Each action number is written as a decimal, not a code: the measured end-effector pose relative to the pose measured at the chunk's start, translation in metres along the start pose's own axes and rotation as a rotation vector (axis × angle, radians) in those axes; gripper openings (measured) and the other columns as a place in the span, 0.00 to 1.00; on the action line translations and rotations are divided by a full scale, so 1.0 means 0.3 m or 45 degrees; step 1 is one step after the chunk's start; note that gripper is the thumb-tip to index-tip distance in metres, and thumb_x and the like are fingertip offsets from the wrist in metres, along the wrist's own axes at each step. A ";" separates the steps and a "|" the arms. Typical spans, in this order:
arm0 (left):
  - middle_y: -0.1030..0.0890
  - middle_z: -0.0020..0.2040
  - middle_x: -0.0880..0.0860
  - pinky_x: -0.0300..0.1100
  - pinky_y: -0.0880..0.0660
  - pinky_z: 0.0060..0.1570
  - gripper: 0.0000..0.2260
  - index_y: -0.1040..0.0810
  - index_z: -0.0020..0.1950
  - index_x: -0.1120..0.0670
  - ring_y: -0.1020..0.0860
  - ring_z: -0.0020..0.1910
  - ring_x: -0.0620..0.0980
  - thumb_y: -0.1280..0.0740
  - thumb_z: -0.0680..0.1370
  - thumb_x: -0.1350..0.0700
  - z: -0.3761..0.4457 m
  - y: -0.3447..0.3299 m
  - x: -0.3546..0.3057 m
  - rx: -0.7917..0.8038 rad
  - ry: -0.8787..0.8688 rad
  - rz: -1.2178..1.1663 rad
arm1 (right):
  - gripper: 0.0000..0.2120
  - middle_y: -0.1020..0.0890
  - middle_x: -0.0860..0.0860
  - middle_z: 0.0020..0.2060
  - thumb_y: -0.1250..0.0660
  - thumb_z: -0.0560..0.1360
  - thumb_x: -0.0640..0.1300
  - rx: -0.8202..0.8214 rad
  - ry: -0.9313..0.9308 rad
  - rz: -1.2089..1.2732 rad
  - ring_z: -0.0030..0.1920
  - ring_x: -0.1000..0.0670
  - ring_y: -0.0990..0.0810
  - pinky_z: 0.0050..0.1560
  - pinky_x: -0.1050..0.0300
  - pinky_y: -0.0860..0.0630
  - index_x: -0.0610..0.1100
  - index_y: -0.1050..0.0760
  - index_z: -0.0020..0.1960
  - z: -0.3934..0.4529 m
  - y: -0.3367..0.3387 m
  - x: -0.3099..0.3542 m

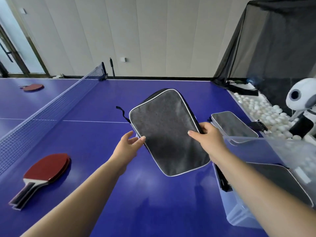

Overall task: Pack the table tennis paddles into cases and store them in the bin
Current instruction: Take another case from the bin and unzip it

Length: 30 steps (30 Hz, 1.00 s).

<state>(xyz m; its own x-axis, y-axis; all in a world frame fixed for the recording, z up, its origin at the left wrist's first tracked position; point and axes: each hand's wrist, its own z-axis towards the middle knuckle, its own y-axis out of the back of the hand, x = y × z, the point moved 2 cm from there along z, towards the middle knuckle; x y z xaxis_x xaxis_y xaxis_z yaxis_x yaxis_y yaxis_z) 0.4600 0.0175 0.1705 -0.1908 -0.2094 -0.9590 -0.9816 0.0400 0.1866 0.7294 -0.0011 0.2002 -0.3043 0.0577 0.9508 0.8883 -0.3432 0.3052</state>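
A grey paddle case (168, 132) with white piping is held tilted above the blue table (102, 142). My right hand (207, 136) grips its right edge, thumb on top. Beside the case's lower left edge is my left hand (128, 144), fingers relaxed, fingertips at the piping. Two stacked red paddles (46, 169) lie at the near left of the table. A second grey case (234, 126) lies to the right, behind a clear plastic bin (239, 212). A third grey case (280, 180) rests in the bin. Another red paddle pair (33, 87) lies beyond the net.
The net (51, 108) runs diagonally across the left of the table. At the right edge, a tray of white balls (263, 112), a white ball machine (301, 100) and a black catch net (273, 40) stand. A wall is behind.
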 end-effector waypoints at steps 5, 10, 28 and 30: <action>0.18 0.58 0.46 0.51 0.26 0.60 0.25 0.33 0.73 0.50 0.21 0.58 0.47 0.31 0.77 0.48 -0.060 0.061 0.085 0.031 0.018 -0.117 | 0.09 0.15 0.51 0.45 0.26 0.71 0.44 0.088 -0.148 0.162 0.47 0.49 0.16 0.51 0.51 0.20 0.48 0.22 0.49 -0.100 -0.106 -0.054; 0.15 0.51 0.49 0.57 0.24 0.61 0.11 0.23 0.59 0.51 0.17 0.53 0.50 0.30 0.77 0.54 -0.046 0.163 0.124 0.022 -0.035 -0.227 | 0.10 0.15 0.50 0.46 0.26 0.71 0.43 0.128 -0.231 0.262 0.47 0.49 0.16 0.51 0.51 0.20 0.46 0.22 0.51 -0.186 -0.258 -0.067; 0.15 0.50 0.54 0.53 0.20 0.50 0.06 0.21 0.55 0.54 0.17 0.49 0.55 0.32 0.78 0.59 0.181 0.866 0.257 0.172 -0.022 -0.073 | 0.14 0.17 0.54 0.47 0.25 0.70 0.42 0.096 -0.256 0.137 0.49 0.54 0.18 0.49 0.61 0.23 0.53 0.26 0.52 -0.352 -0.928 0.111; 0.15 0.50 0.53 0.52 0.20 0.52 0.08 0.21 0.57 0.54 0.16 0.50 0.53 0.31 0.78 0.58 0.187 0.904 0.269 0.214 -0.028 -0.029 | 0.16 0.17 0.55 0.49 0.26 0.71 0.42 0.047 -0.193 0.136 0.49 0.56 0.18 0.48 0.64 0.24 0.53 0.26 0.55 -0.337 -0.934 0.159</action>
<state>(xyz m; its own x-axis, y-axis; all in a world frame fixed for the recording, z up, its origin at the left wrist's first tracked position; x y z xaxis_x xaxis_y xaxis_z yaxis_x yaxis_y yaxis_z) 0.1784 0.0663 0.1317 -0.1666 -0.1907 -0.9674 -0.9716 0.1988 0.1281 0.4311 0.0030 0.1545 -0.1548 0.1643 0.9742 0.9258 -0.3202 0.2011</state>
